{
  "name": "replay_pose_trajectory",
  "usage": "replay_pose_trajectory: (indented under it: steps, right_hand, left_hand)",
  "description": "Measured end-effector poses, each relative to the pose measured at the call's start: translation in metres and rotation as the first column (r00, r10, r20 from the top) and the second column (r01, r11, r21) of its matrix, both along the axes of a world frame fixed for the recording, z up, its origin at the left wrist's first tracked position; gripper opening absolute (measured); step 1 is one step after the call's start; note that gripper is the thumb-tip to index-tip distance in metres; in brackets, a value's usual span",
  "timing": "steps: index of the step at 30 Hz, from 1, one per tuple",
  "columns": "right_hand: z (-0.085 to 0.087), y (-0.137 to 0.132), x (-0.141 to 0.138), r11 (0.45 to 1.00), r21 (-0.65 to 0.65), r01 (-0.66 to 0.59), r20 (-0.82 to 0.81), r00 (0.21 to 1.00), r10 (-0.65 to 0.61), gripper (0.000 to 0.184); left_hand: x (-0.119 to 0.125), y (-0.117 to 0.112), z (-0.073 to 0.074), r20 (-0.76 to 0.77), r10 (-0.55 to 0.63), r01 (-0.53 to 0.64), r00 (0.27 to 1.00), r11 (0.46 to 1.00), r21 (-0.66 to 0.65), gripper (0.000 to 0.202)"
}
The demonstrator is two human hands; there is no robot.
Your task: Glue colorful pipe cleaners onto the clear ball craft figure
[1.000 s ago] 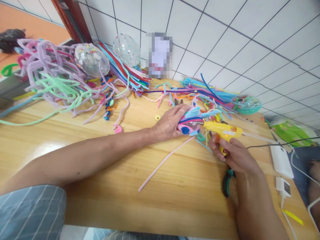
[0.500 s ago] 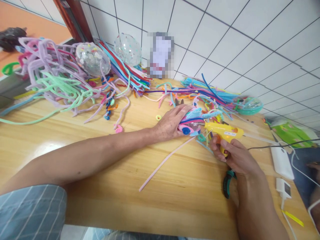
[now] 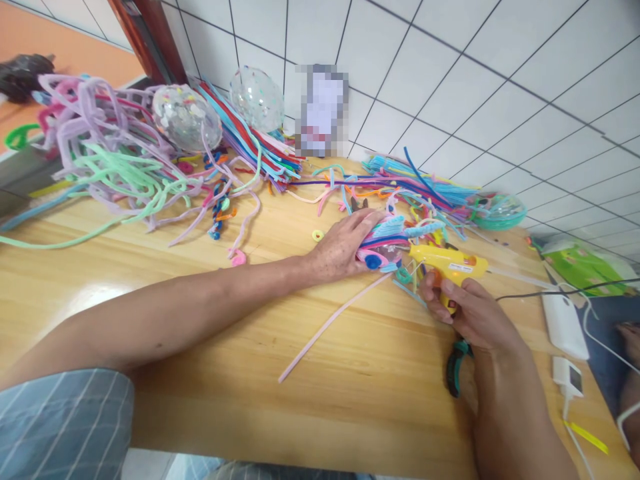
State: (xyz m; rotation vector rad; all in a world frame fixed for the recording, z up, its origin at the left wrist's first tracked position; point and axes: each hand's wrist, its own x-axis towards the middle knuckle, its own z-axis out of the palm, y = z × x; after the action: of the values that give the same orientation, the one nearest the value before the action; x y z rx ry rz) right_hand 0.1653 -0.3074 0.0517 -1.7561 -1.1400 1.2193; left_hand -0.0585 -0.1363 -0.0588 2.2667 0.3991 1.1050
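Observation:
My left hand [image 3: 343, 247] is closed around a clear plastic ball decorated with pipe cleaners [image 3: 383, 241], in pink, blue and light blue, with a dark blue disc on its pink side. Held in my right hand [image 3: 465, 310] is a yellow hot glue gun [image 3: 447, 260], its nozzle at the ball's right side. A clear glue stick [image 3: 520, 277] pokes out of its back. One pink pipe cleaner [image 3: 335, 327] stretches over the table from below the ball. Pliers with black and teal handles [image 3: 455, 367] lie partly under my right wrist.
Tangled lilac and green pipe cleaners [image 3: 120, 153] cover the table's left side. Clear balls [image 3: 186, 119] and pipe cleaner bundles [image 3: 425, 179] lie along the tiled wall, where a blurred phone [image 3: 323, 110] leans. A black cord [image 3: 565, 292] and a white power bank [image 3: 565, 323] are at right.

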Motion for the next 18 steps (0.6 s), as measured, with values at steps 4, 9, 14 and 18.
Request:
replay_pose_trajectory:
  steps: [4, 9, 14, 18]
  right_hand:
    - [-0.0022, -0.0012, 0.0028, 1.000, 0.004, 0.017, -0.048, 0.999, -0.016, 0.045]
    - [-0.0034, -0.0015, 0.0043, 0.999, -0.022, 0.041, -0.087, 0.995, -0.043, 0.054]
    - [-0.0021, -0.0009, 0.0020, 0.999, -0.013, 0.037, -0.133, 0.990, -0.038, 0.054]
    - [-0.0045, -0.0009, 0.0034, 1.000, 0.001, 0.030, -0.160, 0.987, -0.029, 0.050]
  left_hand:
    - [0.0000, -0.0004, 0.0005, 0.008, -0.008, 0.008, 1.000, 1.000, 0.004, 0.093]
    - [0.0009, -0.0004, 0.0007, 0.001, -0.005, 0.005, 1.000, 1.000, -0.015, 0.095]
    - [0.0002, 0.0000, 0.0011, 0.006, -0.012, 0.012, 1.000, 1.000, -0.003, 0.093]
    - [0.0002, 0.0004, 0.0008, 0.016, -0.018, 0.018, 1.000, 1.000, -0.002, 0.092]
